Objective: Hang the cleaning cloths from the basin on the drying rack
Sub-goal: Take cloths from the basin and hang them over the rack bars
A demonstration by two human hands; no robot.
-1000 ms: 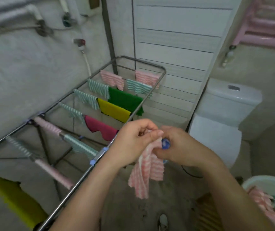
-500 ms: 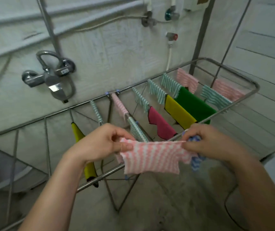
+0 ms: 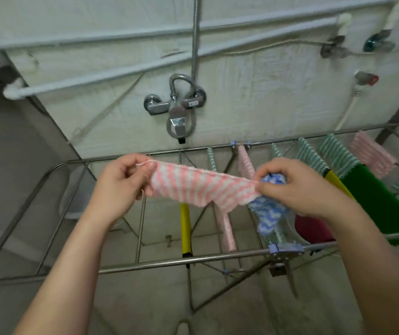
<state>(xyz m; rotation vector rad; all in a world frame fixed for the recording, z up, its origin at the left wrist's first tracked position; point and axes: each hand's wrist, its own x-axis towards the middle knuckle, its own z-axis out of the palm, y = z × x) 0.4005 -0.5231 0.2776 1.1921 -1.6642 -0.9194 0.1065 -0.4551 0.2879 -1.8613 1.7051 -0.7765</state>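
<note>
Pink-and-white striped cloth [image 3: 200, 187] was stretched flat between the two hands, above the metal drying rack [image 3: 145, 262] and not touching its rails. At its left corner the left hand [image 3: 121, 184] pinched the top edge between thumb and forefinger, the other fingers curled in. The cloth sagged a little toward the middle and hung lower at its right end. Below it, a yellow cloth [image 3: 185, 228] and a rolled pink striped cloth [image 3: 227, 228] were draped over rails of the rack. The right hand [image 3: 297, 187] gripped the stretched cloth's right corner and also held a bunched blue-and-white cloth [image 3: 267, 213], which dangled from the fist toward the rack's near rail. Farther right, cloths already hung on the rack: a magenta one [image 3: 312, 229] just under the right wrist, a large green one [image 3: 384, 206], several teal striped ones [image 3: 336, 153] and a pink striped one [image 3: 372, 155]. On the wall behind, a chrome shower mixer [image 3: 176, 107] sat above the rack.
</note>
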